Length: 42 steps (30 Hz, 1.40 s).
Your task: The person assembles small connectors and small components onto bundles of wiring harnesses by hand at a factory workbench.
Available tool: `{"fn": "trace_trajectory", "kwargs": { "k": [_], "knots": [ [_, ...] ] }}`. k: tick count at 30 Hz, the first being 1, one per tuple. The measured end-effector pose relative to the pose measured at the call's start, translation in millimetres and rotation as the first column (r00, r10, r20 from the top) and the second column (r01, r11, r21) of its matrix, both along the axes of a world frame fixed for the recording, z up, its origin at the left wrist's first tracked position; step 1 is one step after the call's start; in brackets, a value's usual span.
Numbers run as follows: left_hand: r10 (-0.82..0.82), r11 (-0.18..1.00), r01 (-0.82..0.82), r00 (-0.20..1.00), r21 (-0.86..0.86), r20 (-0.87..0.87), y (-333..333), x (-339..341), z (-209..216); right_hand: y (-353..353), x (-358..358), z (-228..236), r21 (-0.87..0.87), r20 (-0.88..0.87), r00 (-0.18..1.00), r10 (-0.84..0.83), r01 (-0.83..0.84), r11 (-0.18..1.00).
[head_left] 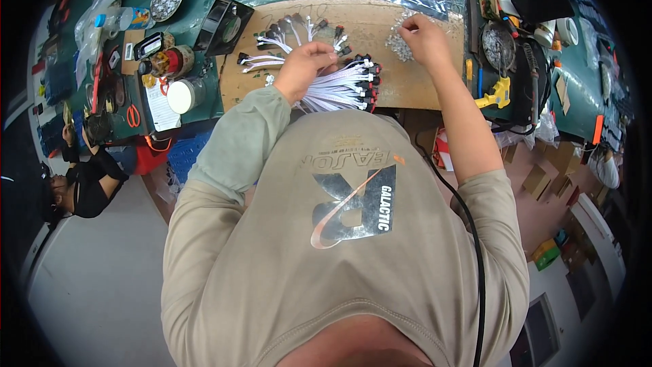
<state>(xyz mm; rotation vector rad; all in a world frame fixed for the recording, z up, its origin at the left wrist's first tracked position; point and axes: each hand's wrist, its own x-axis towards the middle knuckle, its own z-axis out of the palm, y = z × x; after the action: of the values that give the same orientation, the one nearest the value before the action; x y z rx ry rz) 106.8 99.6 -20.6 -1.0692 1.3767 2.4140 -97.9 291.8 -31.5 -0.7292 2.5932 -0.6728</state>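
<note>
You're gripping a bundle of white cables with black connectors (343,85) in your left hand (302,68), fist closing around it over the brown board (421,85). Your right hand (424,37) is pinching into a pile of small clear parts (399,46), fingers curling shut on them; exactly what they're holding is too small to tell. Risk: bundle ends are fanning out, so a loose grip is likely letting cables slide and tangle with the 2 loose cable groups (272,51) lying just beside. Small parts could scatter off the board edge.
</note>
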Motion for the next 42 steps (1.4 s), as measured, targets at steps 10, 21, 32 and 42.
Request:
{"fn": "trace_trajectory", "kwargs": {
  "k": [10, 21, 32, 42],
  "knots": [
    [-0.099, 0.992, 0.098, 0.995, -0.078, -0.017, 0.7, 1.9, 1.6, -42.8, 54.8, 28.6, -0.318, 0.749, 0.638, 0.177, 0.111, 0.942],
    [-0.115, 0.990, 0.111, 0.993, -0.081, -0.036, 0.4, 5.1, 1.0, -47.8, 64.4, 25.0, -0.351, 0.758, 0.608, 0.237, 0.073, 0.934],
    [-0.121, 0.989, 0.118, 0.992, -0.086, -0.033, -0.5, 5.1, -1.6, -49.2, 61.4, 27.3, -0.380, 0.740, 0.618, 0.264, 0.060, 0.923],
    [-0.149, 0.981, 0.144, 0.988, -0.132, -0.031, 1.3, 5.4, -2.7, -49.5, 59.1, 28.7, -0.374, 0.745, 0.604, 0.285, 0.023, 0.927]
  ]
}}
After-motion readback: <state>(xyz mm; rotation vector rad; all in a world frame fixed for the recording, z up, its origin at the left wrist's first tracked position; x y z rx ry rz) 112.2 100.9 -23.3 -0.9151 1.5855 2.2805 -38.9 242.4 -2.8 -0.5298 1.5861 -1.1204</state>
